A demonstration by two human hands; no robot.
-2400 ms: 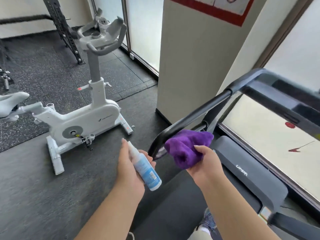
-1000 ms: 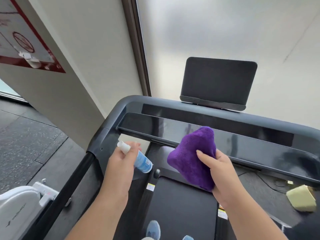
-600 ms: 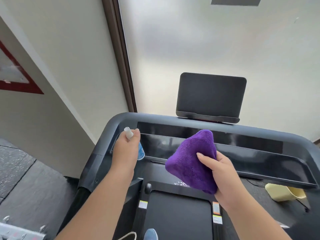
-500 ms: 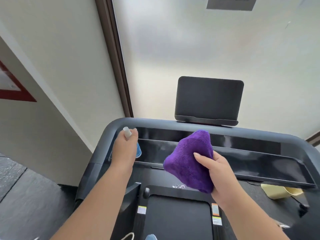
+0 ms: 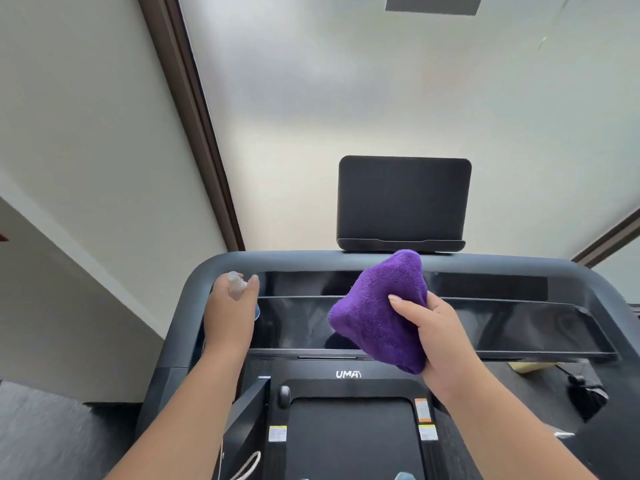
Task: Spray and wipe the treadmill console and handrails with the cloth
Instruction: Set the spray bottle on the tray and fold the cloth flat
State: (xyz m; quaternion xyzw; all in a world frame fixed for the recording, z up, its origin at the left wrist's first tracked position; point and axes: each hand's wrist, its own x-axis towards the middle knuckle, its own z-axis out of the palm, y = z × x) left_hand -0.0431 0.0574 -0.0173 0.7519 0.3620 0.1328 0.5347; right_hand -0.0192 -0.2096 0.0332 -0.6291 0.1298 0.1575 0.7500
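The dark treadmill console (image 5: 502, 323) spans the middle of the view, a glossy black panel inside a rounded grey frame. My left hand (image 5: 230, 315) grips a small spray bottle (image 5: 236, 285) at the console's left end, with the white nozzle upward and the blue body mostly hidden by the hand. My right hand (image 5: 438, 336) clutches a bunched purple cloth (image 5: 379, 310) held over the panel's middle; I cannot tell whether it touches the glass. The side handrails are out of view.
A black tablet holder (image 5: 403, 202) stands on the console's top edge against a frosted window. The running belt (image 5: 349, 441) lies below. A yellow object (image 5: 531, 367) and a black cable (image 5: 585, 393) lie on the floor at right. A white wall and pillar close in on the left.
My view has swung from the left handrail to the console and tilted up. Both hands have risen to the console; the left hand has carried the bottle to the panel's left end.
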